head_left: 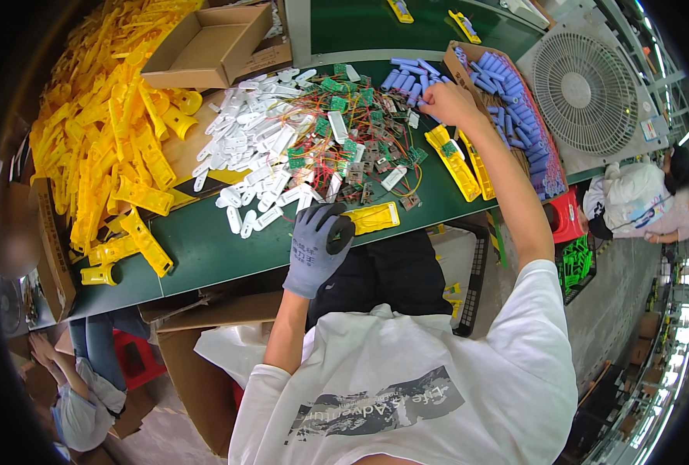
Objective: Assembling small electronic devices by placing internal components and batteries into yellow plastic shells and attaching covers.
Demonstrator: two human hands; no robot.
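My left hand (319, 246), in a grey glove with dark fingertips, is closed on the left end of a yellow plastic shell (375, 218) at the table's near edge. My bare right hand (449, 105) reaches to the far side, its fingers curled beside loose purple cylindrical batteries (412, 80). Whether a battery is between those fingertips is hidden. Under my right forearm lie two more yellow shells, one (452, 164) with a green circuit board in it. Between my hands spreads a heap of green circuit boards (360, 147) with red and yellow wires.
White plastic pieces (263, 132) lie left of the boards, and a big pile of yellow shells (120, 124) fills the far left. An open cardboard box (205, 46) stands behind. A battery carton (515, 108) and a fan (584, 91) are at right. Two people sit nearby.
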